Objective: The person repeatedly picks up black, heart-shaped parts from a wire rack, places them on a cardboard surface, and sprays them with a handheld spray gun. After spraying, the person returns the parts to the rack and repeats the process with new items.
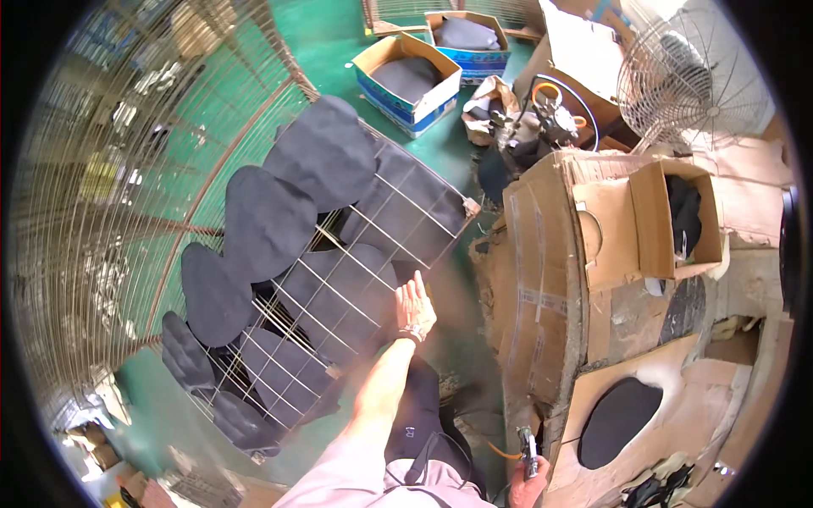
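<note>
My left hand [413, 306] is stretched out with its fingers extended, at the right edge of a wire rack [378, 179]. Nothing shows in its palm. Large dark grey sheet pieces with rounded outlines [267, 222] lie on and under the rack's bars; their material is hard to tell. Low at the right, my right hand [527, 489] is closed around a metal spray gun [529, 453], with an orange hose beside it. Close to that hand, one black rounded piece [620, 422] lies flat on a cardboard-covered bench [669, 366].
Two blue-and-white boxes [415, 110] with dark pieces stand on the green floor ahead. A small carton [707, 241] holding black items sits on the bench. A wire-caged fan [707, 106] is at the far right. Tall wire mesh [212, 161] curves along the left.
</note>
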